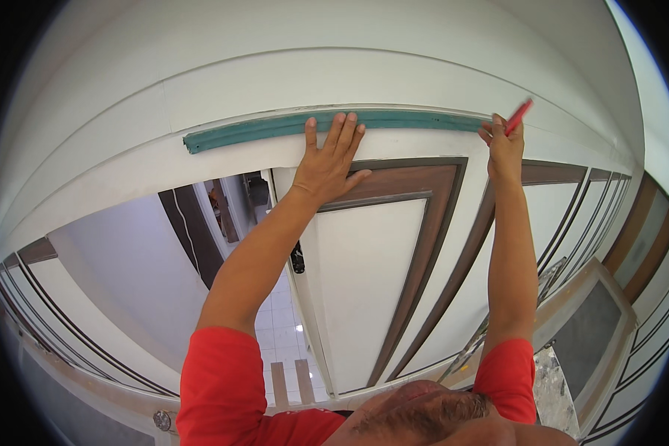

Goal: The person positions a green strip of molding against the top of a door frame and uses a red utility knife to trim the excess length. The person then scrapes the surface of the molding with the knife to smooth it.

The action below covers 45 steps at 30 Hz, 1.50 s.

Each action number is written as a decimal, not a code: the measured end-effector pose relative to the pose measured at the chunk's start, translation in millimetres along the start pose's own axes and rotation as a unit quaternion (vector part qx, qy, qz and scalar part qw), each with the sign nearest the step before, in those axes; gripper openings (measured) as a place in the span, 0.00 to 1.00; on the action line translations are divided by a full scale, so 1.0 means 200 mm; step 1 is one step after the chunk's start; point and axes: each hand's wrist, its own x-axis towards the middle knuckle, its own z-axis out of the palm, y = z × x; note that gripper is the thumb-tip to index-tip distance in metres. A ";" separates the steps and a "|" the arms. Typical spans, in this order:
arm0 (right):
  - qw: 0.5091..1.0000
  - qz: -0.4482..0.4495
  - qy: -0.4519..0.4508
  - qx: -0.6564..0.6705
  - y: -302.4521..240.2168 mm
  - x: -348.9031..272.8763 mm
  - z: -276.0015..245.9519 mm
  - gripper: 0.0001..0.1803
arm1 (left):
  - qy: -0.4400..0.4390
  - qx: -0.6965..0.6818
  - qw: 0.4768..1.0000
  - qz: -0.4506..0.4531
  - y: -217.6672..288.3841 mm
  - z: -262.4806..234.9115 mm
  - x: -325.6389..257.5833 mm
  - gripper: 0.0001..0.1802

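Observation:
A long teal moulding strip [424,120] lies nearly level against the white wall, above the door panel. My left hand [327,167] presses flat on it near its middle, fingers spread and tips over its upper part. At the strip's right end is my right hand [506,152], its raised fingers closed around a slim red pen [519,116]. Some of its fingertips touch or nearly touch that end; I cannot tell which. The pen points up and to the right. Both arms are stretched up overhead.
Below the strip stands a white door panel [364,260] with brown trim [424,275]; an open doorway shows a tiled floor [276,316] to its left. At lower right are a paint-spattered board [556,386] and a framed grey panel [587,338]. A groove crosses the wall above.

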 end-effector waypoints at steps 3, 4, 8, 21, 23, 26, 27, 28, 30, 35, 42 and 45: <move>0.989 -0.033 -0.140 -0.039 -0.14 -0.07 0.09 0.24 | 0.014 -0.008 1.000 0.002 0.00 0.02 0.00 0.53; 0.980 -0.054 -0.182 -0.055 -0.21 -0.13 0.12 0.24 | 0.016 -0.008 1.000 0.001 0.01 0.02 0.00 0.53; 0.932 -0.055 -0.347 -0.087 -0.40 -0.32 0.22 0.24 | 0.012 -0.004 1.000 0.001 0.01 0.00 0.00 0.51; 0.874 0.126 -0.461 -0.092 -0.59 -0.57 0.37 0.29 | 0.017 -0.006 1.000 -0.007 0.00 -0.04 0.01 0.48; 0.879 0.120 -0.458 -0.061 -0.54 -0.58 0.38 0.28 | 0.013 -0.009 1.000 -0.010 0.01 -0.04 0.01 0.48; 0.896 0.101 -0.432 -0.021 -0.43 -0.55 0.39 0.26 | -0.002 -0.039 0.999 -0.012 0.00 -0.07 0.02 0.47; 0.903 0.095 -0.420 -0.006 -0.39 -0.54 0.40 0.25 | -0.010 -0.053 0.999 -0.010 -0.01 -0.08 0.02 0.47; 0.914 0.073 -0.398 0.012 -0.36 -0.54 0.41 0.24 | 0.006 -0.061 0.998 -0.011 -0.01 -0.09 0.02 0.46; 0.934 0.031 -0.353 0.042 -0.32 -0.54 0.43 0.22 | 0.040 -0.081 0.996 -0.015 -0.01 -0.11 0.02 0.43; 0.916 0.068 -0.358 0.169 -0.17 -0.57 0.47 0.23 | 0.045 -0.171 0.981 -0.082 0.04 -0.16 0.05 0.37; 0.838 0.197 -0.413 0.297 -0.03 -0.63 0.48 0.20 | 0.113 -0.369 0.907 -0.169 0.05 -0.22 0.09 0.36; 0.814 0.225 -0.422 0.330 0.00 -0.65 0.47 0.20 | 0.064 -0.422 0.883 -0.198 0.04 -0.27 0.11 0.36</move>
